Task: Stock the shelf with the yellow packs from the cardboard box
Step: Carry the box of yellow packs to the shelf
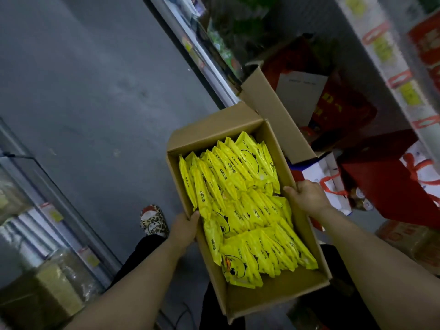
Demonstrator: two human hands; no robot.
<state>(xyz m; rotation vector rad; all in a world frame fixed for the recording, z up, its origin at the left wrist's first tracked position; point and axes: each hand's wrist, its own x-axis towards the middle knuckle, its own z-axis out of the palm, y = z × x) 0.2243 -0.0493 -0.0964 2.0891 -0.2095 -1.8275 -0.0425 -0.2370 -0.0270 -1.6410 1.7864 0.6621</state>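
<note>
Cardboard box [273,303] hides fingers of left hand [184,228]

A leopard-print slipper [154,221] rests on the grey floor [95,91], red gift bags [392,186] at right.

cardboard box [252,303]: matt brown card | yellow packs [240,206]: glossy plastic film | floor [83,91]: smooth grey

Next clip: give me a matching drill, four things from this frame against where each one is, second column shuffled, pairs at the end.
1. yellow packs
2. left hand
3. right hand
4. leopard-print slipper

A. on the grey floor
B. grips the right wall of the cardboard box
C. inside the box
D. grips the box's left wall

Pairs: 1-C, 2-D, 3-B, 4-A
</note>
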